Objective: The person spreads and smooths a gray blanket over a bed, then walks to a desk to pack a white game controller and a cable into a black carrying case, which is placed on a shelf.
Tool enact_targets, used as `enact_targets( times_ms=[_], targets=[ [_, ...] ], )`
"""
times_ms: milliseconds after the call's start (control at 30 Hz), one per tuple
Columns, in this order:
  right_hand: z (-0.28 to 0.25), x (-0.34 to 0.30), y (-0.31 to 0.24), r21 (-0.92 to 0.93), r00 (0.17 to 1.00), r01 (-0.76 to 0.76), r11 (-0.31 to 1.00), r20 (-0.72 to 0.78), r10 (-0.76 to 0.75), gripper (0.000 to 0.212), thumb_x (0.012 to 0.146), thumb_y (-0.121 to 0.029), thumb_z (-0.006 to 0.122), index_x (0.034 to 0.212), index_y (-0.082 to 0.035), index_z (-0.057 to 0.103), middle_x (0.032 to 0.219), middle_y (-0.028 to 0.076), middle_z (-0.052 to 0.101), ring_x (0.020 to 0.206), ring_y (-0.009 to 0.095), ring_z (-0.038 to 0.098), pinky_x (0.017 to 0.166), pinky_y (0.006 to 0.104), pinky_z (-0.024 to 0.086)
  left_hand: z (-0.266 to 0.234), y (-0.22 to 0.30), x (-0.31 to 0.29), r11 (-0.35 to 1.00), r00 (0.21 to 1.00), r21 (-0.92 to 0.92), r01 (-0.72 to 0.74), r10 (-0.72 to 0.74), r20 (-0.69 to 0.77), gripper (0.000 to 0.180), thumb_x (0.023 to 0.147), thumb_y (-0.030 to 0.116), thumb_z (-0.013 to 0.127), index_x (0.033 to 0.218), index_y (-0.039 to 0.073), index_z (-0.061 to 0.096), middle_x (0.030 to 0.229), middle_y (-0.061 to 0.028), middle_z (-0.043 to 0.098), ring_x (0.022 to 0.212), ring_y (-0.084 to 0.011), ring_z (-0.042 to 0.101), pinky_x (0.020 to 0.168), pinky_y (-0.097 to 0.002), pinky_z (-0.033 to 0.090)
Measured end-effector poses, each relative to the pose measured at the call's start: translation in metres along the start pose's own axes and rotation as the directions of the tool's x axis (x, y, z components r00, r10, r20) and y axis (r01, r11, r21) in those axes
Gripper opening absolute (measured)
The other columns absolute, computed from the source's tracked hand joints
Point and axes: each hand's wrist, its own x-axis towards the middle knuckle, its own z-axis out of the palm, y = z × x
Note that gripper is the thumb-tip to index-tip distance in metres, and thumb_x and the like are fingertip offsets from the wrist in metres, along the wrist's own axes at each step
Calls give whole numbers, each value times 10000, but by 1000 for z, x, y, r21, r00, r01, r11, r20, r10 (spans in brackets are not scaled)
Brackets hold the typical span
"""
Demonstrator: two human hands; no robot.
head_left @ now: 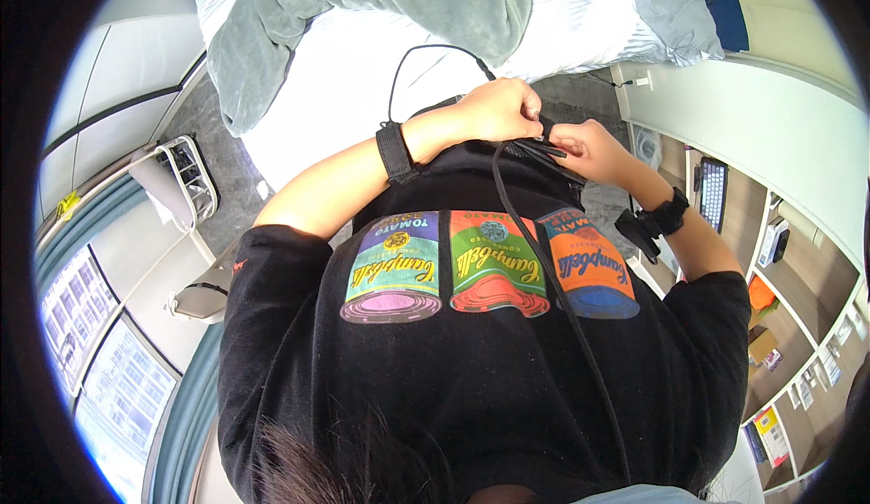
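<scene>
Two bare hands work close together in front of the waist: the left hand (518, 110) has its fingers curled inward, the right hand (587, 149) bent at some black strips (536, 148). Whether either truly grips them cannot be told, since the fingertips are partly hidden. From there a black cable (589, 350) runs up over the black shirt (507, 386); beyond, a thin cable loop (444, 46) arches before the bed (335, 69). That loop could snag on a forearm, and a sharp tug might strain the cable.
</scene>
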Motion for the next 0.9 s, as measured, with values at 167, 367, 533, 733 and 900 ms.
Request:
enact_targets(
  times_ms=[167,367,533,733,900],
  targets=[
    [-14,-23,-22,-159,999,-32,987,2,32,101,779,-35,569,741,-5,481,533,31,329,498,94,294,452,246,277,-9,16,-15,1000,1000,-20,-7,7,27,190,688,229,623,616,60,572,599,-58,588,596,-220,579,603,-326,442],
    [-25,-34,-27,-157,993,-109,982,24,115,157,808,-71,589,747,1,464,516,5,349,497,51,322,440,235,280,-15,18,-9,994,993,113,-10,-3,116,193,777,176,587,670,17,566,607,-52,553,589,-151,520,600,-282,420],
    [-31,-30,-12,-275,990,-128,953,26,140,217,818,-92,588,730,-3,411,499,29,346,471,69,343,433,235,295,-49,-14,-33,985,990,-102,-137,135,-30,273,855,250,462,804,27,610,750,-90,614,744,-212,583,721,-313,439],
    [-39,-43,-4,-34,922,-336,941,194,336,39,789,-6,512,786,-33,540,556,-23,469,517,72,427,492,232,362,-81,-45,-124,954,959,100,284,-283,-24,311,792,359,593,791,49,574,680,-124,602,668,-244,592,616,-353,443],
    [-36,-21,-4,-238,956,-222,945,135,259,99,763,-33,570,735,-13,478,542,61,468,498,144,469,490,286,392,-53,-56,-138,932,979,309,188,-153,-134,273,797,330,573,842,60,579,757,-158,619,775,-342,596,668,-414,457]
  ],
)
